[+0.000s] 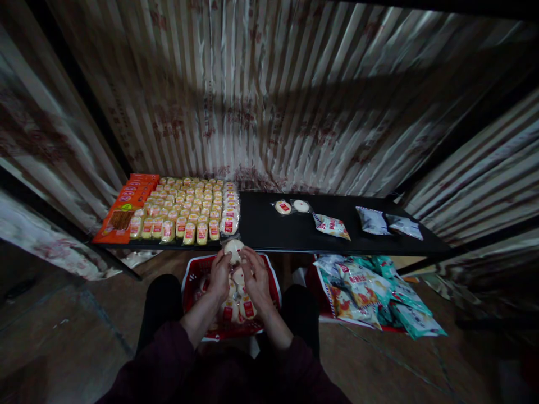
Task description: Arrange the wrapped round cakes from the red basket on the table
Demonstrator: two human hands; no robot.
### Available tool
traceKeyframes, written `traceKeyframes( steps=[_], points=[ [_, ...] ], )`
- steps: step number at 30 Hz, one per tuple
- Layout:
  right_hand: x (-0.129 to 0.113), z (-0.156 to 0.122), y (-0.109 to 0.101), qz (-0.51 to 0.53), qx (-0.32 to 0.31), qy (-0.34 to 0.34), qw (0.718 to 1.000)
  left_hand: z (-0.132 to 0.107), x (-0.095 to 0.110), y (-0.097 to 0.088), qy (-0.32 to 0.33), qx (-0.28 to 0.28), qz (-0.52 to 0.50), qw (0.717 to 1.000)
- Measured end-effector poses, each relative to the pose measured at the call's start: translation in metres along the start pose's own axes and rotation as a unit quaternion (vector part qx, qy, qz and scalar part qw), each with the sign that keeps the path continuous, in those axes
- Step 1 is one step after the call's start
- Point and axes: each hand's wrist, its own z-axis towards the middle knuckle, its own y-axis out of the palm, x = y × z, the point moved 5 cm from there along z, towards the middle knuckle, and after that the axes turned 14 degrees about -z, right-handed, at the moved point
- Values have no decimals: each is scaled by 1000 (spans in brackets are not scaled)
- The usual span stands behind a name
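My left hand [220, 275] is closed on a small round wrapped snack pack [233, 248], lifted just below the front edge of the black shelf [261, 227]. My right hand [255, 279] is curled beside it, fingers bent over more round packs, and seems to grip one. Both hands hover above a red basket [189, 275] holding several such packs with red labels. On the shelf's left side, rows of several packs [189, 210] lie tightly arranged.
Orange packets [126, 205] lie at the shelf's far left. Two round packs [291, 207], a striped bag [332, 226] and two silver bags [387, 223] lie on the right. A second basket of larger snack bags [370, 292] sits on the floor right. Patterned curtains surround the shelf.
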Motion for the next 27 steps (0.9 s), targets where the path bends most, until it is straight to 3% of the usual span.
traceKeyframes(
  steps=[3, 7, 16, 23, 27],
  points=[
    [9, 3, -4, 8, 27, 42, 999, 1, 6, 0, -15, -12, -30, 999],
    [18, 4, 0, 62, 9, 83, 995, 0, 8, 0, -57, -29, -44, 997],
    [16, 3, 2, 66, 7, 76, 995, 2, 0, -5, -91, -3, -60, 994],
    [17, 4, 2, 25, -11, 59, 998, 3, 2, -3, -62, -15, -49, 997],
    [12, 5, -1, -49, 14, 18, 999, 4, 5, -2, -40, -25, -29, 998]
  ],
)
